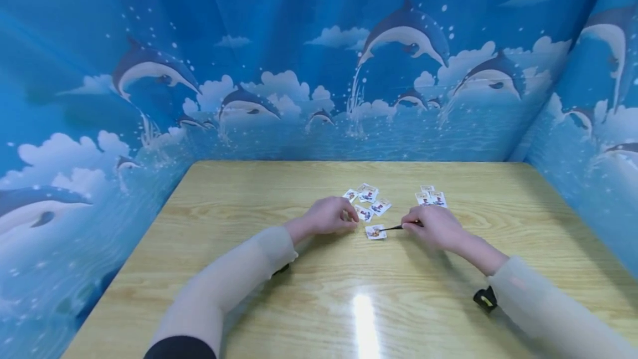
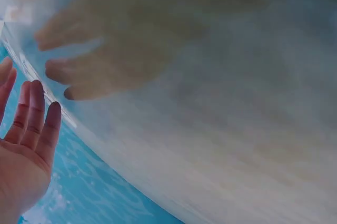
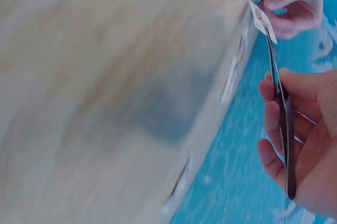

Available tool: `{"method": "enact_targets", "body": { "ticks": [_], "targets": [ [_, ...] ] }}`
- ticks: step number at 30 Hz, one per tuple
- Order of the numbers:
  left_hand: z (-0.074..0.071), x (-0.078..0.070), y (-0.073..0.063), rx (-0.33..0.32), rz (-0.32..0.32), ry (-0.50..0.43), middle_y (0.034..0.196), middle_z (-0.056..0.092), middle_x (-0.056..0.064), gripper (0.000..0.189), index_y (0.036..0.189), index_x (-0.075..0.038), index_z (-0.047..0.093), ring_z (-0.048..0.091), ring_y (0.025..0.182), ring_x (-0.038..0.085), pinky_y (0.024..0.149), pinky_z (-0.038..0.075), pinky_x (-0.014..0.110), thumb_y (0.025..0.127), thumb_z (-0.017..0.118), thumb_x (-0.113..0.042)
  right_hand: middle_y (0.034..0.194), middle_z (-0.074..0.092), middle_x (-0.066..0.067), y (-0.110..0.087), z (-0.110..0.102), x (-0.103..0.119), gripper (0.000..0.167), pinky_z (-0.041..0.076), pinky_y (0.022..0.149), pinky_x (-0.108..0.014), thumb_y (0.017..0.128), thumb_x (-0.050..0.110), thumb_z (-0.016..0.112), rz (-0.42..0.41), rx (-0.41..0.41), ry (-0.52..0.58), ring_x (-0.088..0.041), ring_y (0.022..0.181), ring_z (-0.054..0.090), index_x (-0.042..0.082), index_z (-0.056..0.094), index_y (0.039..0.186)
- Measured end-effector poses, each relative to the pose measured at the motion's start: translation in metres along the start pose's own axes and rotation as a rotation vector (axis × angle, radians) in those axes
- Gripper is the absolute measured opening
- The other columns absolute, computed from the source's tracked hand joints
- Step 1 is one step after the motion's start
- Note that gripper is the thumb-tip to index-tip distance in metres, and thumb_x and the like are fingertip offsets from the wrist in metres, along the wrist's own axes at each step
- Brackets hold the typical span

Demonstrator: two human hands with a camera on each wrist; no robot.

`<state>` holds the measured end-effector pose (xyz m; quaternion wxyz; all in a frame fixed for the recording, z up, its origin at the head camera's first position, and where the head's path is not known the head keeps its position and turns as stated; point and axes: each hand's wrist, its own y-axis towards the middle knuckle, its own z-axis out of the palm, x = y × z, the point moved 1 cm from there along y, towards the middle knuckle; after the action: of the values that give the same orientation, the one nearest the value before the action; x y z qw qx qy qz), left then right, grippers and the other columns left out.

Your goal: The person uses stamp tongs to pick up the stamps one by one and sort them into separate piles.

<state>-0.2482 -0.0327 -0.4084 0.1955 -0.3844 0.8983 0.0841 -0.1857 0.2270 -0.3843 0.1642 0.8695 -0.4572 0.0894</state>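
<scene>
My right hand [image 1: 436, 226] holds dark metal tweezers [image 3: 284, 124] between thumb and fingers. Their tips meet a small white picture card [image 1: 376, 232], which appears tilted off the table in the right wrist view. Just left of that card is my left hand [image 1: 330, 215], its fingers slightly bent and nothing visible in its grasp. The left wrist view shows the fingers of this hand [image 2: 31, 129] extended and spread. Beyond the left fingertips lies a loose group of similar cards [image 1: 368, 195]. Another small group of cards [image 1: 432, 197] sits behind my right hand, partly hidden by it.
A light wood-patterned table [image 1: 239, 198] spans the work area, with a bright light reflection near its front. Blue curtains [image 1: 299, 32] printed with dolphins stand behind and along both sides. Each wrist carries a dark strap device [image 1: 485, 298].
</scene>
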Motion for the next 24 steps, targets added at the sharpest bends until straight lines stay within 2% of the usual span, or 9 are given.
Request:
{"method": "enact_targets", "body": {
  "ticks": [3, 7, 14, 20, 24],
  "targets": [
    [-0.001, 0.007, 0.008, -0.018, -0.039, -0.001, 0.104, 0.068, -0.005, 0.011, 0.098, -0.02, 0.075, 0.061, 0.085, 0.006, 0.076, 0.048, 0.024, 0.088, 0.073, -0.025, 0.081, 0.067, 0.003, -0.005, -0.009, -0.012, 0.008, 0.048, 0.059, -0.034, 0.087, 0.007, 0.07, 0.015, -0.012, -0.011, -0.012, 0.067, 0.06, 0.009, 0.077, 0.09],
    [0.0, 0.014, 0.017, -0.008, -0.071, 0.01, 0.106, 0.067, -0.006, 0.014, 0.101, -0.022, 0.075, 0.06, 0.089, 0.007, 0.079, 0.047, 0.026, 0.088, 0.074, -0.025, 0.088, 0.071, -0.006, -0.013, -0.023, -0.029, 0.009, 0.049, 0.06, -0.037, 0.088, 0.008, 0.07, 0.068, -0.023, -0.012, -0.016, 0.07, 0.063, 0.006, 0.077, 0.093],
    [0.004, 0.015, 0.024, 0.022, -0.07, 0.075, 0.098, 0.063, -0.009, 0.014, 0.1, -0.023, 0.075, 0.058, 0.088, 0.007, 0.076, 0.047, 0.024, 0.087, 0.074, -0.028, 0.078, 0.065, 0.0, -0.035, -0.055, -0.069, 0.014, 0.038, 0.055, -0.033, 0.089, 0.007, 0.068, 0.123, -0.064, -0.058, -0.008, 0.058, 0.046, -0.002, 0.074, 0.098],
    [0.002, 0.012, 0.026, 0.028, -0.084, 0.086, 0.097, 0.062, -0.009, 0.013, 0.099, -0.024, 0.075, 0.057, 0.088, 0.007, 0.076, 0.046, 0.023, 0.087, 0.074, -0.028, 0.082, 0.065, -0.005, -0.052, -0.084, -0.109, 0.022, 0.039, 0.055, -0.034, 0.094, 0.009, 0.063, 0.225, -0.011, -0.114, -0.013, 0.062, 0.05, -0.008, 0.07, 0.105],
    [0.001, 0.013, 0.026, 0.023, -0.087, 0.082, 0.098, 0.062, -0.009, 0.012, 0.099, -0.025, 0.075, 0.057, 0.088, 0.007, 0.076, 0.046, 0.024, 0.087, 0.074, -0.029, 0.088, 0.067, -0.014, -0.063, -0.097, -0.131, 0.023, 0.046, 0.06, -0.041, 0.094, 0.009, 0.063, 0.277, 0.029, -0.151, -0.027, 0.072, 0.061, -0.009, 0.069, 0.107]
  ]
}}
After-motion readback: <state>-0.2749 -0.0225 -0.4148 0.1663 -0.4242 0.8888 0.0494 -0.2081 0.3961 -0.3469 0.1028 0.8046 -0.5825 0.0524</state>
